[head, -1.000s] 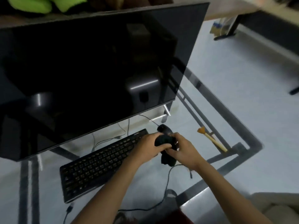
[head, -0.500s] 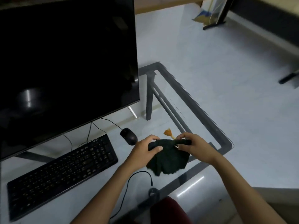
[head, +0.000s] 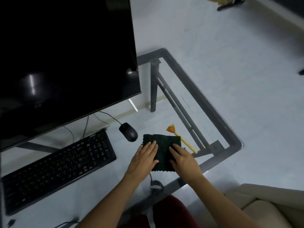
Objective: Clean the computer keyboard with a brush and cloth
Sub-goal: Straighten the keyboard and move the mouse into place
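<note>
Keyboard point(head: 56, 168) is lying on the glass desk point(head: 212, 102), front-left of the person, well apart from both hands and untouched.

Near zone: L hand point(head: 144, 157) and R hand point(head: 184, 159) are resting palms-down, fingers extended and flat, on the dark cloth point(head: 162, 152). Neither hand is curled around anything; both are pressing the cloth against the glass, L on its left part, R on its right part. The cloth is sitting folded into a rough square.

Mid zone: brush point(head: 182, 139) is lying just beside the cloth's right edge, handle partly tucked under or against it — cannot tell which. Mouse point(head: 128, 131) is sitting just left of the cloth's far corner, cable running back under the monitor point(head: 65, 60).

Risk assessment:
- Cloth is likely sliding easily on glass; any pull w/ flat palms may be dragging the brush toward the desk edge.
- Lifting the cloth leftward may be snagging the mouse or its cable.
- Keyboard lies left of the L hand, so reaching requires crossing the mouse zone.
</note>
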